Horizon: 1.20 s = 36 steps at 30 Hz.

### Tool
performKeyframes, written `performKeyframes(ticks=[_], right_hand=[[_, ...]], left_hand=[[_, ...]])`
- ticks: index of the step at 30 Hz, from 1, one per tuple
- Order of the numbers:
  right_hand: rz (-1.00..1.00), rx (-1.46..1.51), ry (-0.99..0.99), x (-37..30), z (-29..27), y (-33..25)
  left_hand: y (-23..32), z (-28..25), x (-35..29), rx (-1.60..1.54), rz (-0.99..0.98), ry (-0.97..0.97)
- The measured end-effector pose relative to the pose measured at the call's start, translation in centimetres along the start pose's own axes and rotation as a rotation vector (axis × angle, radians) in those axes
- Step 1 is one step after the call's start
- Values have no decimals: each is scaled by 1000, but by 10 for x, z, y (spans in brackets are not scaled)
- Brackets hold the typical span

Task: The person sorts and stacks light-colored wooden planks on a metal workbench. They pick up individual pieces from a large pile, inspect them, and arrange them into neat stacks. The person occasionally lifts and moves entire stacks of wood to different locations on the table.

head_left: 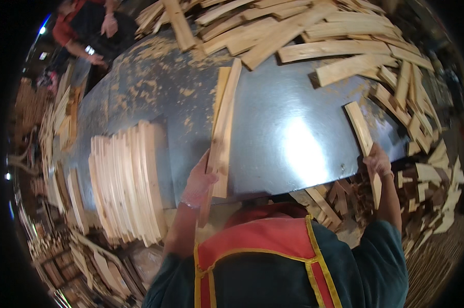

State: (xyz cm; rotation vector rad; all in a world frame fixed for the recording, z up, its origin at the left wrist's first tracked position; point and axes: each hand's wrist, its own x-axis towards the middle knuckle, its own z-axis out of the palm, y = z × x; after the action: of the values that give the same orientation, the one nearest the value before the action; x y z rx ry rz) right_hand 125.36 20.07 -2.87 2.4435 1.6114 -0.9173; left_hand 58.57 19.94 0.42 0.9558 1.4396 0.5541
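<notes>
Near the front middle of the metal table, my left hand is closed round the near part of a long wooden slat. That slat overlaps another yellowish wooden slat lying beside it, and its near end sticks out past the table edge. At the right edge of the table my right hand grips a shorter wooden piece, its far end on the tabletop and its near end hanging beyond the edge. Both hands seem covered by thin pale gloves.
Across the metal table, a heap of loose boards covers the far side. Left of me stands a tight row of slats. Sawdust is scattered at the far left. Another person works there. Offcuts are piled at the right.
</notes>
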Motion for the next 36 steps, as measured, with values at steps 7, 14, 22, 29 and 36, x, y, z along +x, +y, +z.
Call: performKeyframes(ticks=[7, 14, 22, 29, 36], right_hand=[[-305, 995, -485, -67, 36, -193], [-301, 1079, -532, -62, 137, -384], [-362, 741, -841, -127, 296, -596], [-1029, -27, -69, -142, 308, -632], [-244, -126, 435, -45, 247, -441]], left_hand=[[-95, -80, -76, 885, 393, 619], [-153, -157, -147, 1203, 11, 888], [-154, -129, -195, 888, 42, 970], [-227, -149, -249, 868, -18, 1203], [-228, -188, -272, 664, -109, 1214]])
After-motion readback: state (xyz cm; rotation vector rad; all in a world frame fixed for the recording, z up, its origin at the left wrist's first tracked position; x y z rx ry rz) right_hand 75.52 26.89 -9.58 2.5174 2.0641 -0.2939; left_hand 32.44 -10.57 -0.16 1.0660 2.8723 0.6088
